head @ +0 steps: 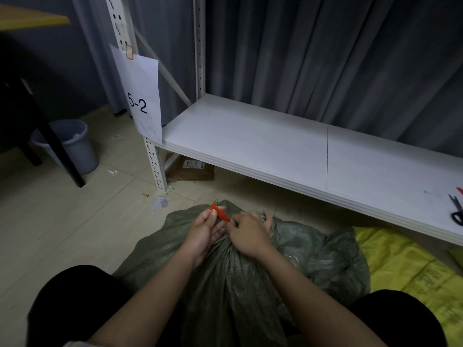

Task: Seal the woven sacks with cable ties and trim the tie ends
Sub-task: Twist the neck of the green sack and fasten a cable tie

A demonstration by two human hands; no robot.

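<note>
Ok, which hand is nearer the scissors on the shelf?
Right. The right hand grips the sack's bunched neck, on the side toward the scissors at the shelf's far right. The left hand, holding the orange tie, is farther away.

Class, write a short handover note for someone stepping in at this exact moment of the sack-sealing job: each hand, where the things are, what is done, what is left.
Left hand: pinches the red cable tie at the sack's neck.
Right hand: grips the bunched neck of the green woven sack, fingers curled round it.
Sack stands on the floor between the person's knees. Scissors lie on the white shelf, far right. Yellow sack lies flat on the floor to the right.
Done: neck gathered, tie brought to it.
Left: whether the tie is cinched cannot be told; tighten it, fetch the scissors, trim the end.
</note>
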